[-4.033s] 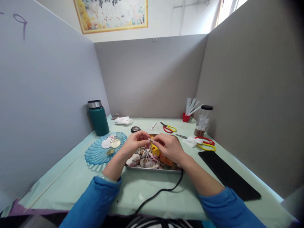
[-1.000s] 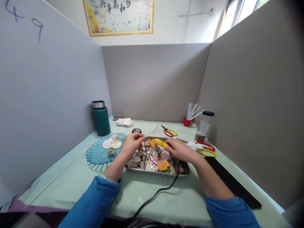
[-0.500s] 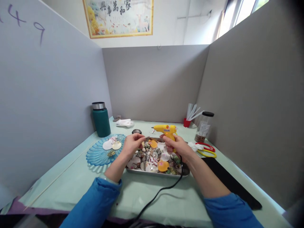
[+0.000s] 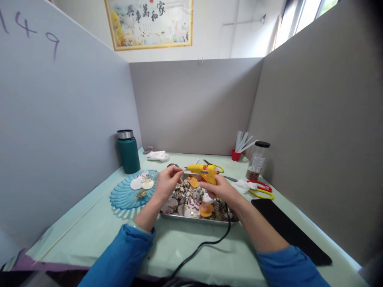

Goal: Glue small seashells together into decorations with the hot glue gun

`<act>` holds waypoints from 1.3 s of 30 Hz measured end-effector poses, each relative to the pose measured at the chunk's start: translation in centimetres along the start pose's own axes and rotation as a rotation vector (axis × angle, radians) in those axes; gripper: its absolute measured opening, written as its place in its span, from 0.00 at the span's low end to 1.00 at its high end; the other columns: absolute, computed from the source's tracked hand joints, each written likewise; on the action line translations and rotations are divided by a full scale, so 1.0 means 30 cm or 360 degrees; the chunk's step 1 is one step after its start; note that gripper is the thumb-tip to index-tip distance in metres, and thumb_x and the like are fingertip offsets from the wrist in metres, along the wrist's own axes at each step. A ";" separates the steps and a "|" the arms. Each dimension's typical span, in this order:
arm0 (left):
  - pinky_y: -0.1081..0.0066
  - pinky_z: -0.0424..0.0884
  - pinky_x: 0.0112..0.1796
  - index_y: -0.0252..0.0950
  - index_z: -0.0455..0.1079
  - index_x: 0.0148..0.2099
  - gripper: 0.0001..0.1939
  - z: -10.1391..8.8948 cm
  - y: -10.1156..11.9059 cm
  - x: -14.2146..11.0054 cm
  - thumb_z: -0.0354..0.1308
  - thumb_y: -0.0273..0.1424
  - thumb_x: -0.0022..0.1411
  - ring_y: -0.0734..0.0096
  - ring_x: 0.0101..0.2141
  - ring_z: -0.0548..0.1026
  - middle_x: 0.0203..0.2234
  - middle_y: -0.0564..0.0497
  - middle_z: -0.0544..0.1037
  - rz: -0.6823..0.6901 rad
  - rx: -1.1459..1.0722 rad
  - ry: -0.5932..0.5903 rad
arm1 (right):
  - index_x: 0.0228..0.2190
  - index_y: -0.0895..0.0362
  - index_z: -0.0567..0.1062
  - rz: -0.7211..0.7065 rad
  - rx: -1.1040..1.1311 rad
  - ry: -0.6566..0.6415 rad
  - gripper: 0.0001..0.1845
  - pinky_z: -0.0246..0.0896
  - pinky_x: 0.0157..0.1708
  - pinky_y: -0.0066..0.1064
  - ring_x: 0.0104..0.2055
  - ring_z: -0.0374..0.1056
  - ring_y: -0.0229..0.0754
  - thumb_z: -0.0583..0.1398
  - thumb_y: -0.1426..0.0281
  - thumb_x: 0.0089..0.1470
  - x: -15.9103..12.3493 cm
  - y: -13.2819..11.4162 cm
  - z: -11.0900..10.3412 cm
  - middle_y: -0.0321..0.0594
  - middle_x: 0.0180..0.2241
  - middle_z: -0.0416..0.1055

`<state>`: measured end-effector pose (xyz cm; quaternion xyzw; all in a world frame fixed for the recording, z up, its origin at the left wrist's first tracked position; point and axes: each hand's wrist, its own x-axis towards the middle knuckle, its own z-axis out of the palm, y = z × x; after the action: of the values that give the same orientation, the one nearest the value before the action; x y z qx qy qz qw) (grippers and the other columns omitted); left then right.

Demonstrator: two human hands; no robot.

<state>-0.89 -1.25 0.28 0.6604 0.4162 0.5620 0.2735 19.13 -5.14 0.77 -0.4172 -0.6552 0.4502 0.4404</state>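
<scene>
My right hand (image 4: 220, 188) grips a yellow hot glue gun (image 4: 203, 170) by its handle, its nozzle pointing left. At that nozzle, my left hand (image 4: 168, 181) is closed in a pinch; whatever sits between the fingertips is too small to name. Both hands hover over a metal tray (image 4: 191, 218) full of shells, among them an orange scallop shell (image 4: 206, 209). From the gun a black cord (image 4: 206, 242) runs down across the table toward me. Left of my left hand lies a blue scalloped glass plate (image 4: 122, 196) with a few pale shells (image 4: 147, 183) on it.
A green bottle (image 4: 128, 153) stands at the back left. To the right are a red cup (image 4: 236, 155) of glue sticks, a jar (image 4: 257, 161) with a black lid, red-handled scissors (image 4: 263, 185) and a black mat (image 4: 290, 231). Grey panels (image 4: 194, 107) enclose the table.
The glue gun in my right hand has moved left and slightly down, bringing its nozzle to my left fingertips. Yellow-handled scissors or pliers behind the gun have come into view.
</scene>
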 end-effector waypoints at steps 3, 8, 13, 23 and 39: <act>0.75 0.65 0.25 0.36 0.71 0.32 0.10 -0.001 -0.001 -0.003 0.57 0.37 0.53 0.74 0.20 0.71 0.18 0.55 0.72 0.0050 0.0045 0.0007 | 0.33 0.59 0.73 0.0004 -0.0010 0.0007 0.14 0.47 0.18 0.24 0.16 0.52 0.31 0.62 0.61 0.47 -0.002 -0.003 -0.003 0.28 0.13 0.59; 0.74 0.63 0.25 0.37 0.72 0.32 0.09 -0.001 0.000 -0.009 0.56 0.37 0.54 0.72 0.20 0.71 0.17 0.55 0.72 0.0109 0.0121 0.0076 | 0.34 0.59 0.72 -0.0028 0.0020 -0.0055 0.15 0.47 0.18 0.24 0.16 0.52 0.31 0.62 0.61 0.48 -0.004 0.000 -0.010 0.28 0.13 0.58; 0.74 0.63 0.27 0.38 0.73 0.33 0.08 -0.005 0.001 -0.013 0.56 0.35 0.54 0.72 0.21 0.70 0.17 0.54 0.72 0.0194 0.0259 0.0136 | 0.34 0.59 0.72 -0.0035 0.0021 -0.0078 0.16 0.46 0.18 0.24 0.16 0.51 0.30 0.62 0.60 0.48 -0.003 0.007 -0.015 0.28 0.14 0.58; 0.73 0.64 0.30 0.39 0.73 0.33 0.07 -0.015 0.002 -0.013 0.55 0.34 0.56 0.71 0.24 0.71 0.22 0.53 0.75 0.0341 0.0358 0.0127 | 0.35 0.59 0.72 -0.0047 0.0078 -0.0112 0.15 0.47 0.20 0.24 0.16 0.51 0.30 0.62 0.62 0.48 -0.011 0.000 -0.016 0.27 0.13 0.57; 0.75 0.65 0.27 0.37 0.73 0.33 0.07 -0.014 -0.017 -0.006 0.54 0.32 0.57 0.74 0.23 0.71 0.21 0.53 0.74 0.0434 0.0423 0.0188 | 0.35 0.59 0.72 -0.0049 0.0108 -0.0160 0.16 0.44 0.17 0.23 0.15 0.50 0.28 0.62 0.61 0.47 -0.008 -0.009 -0.019 0.26 0.14 0.56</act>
<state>-1.44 -1.19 -0.14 0.7069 0.4087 0.5717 0.0803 19.70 -5.31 1.10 -0.3688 -0.6671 0.4858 0.4277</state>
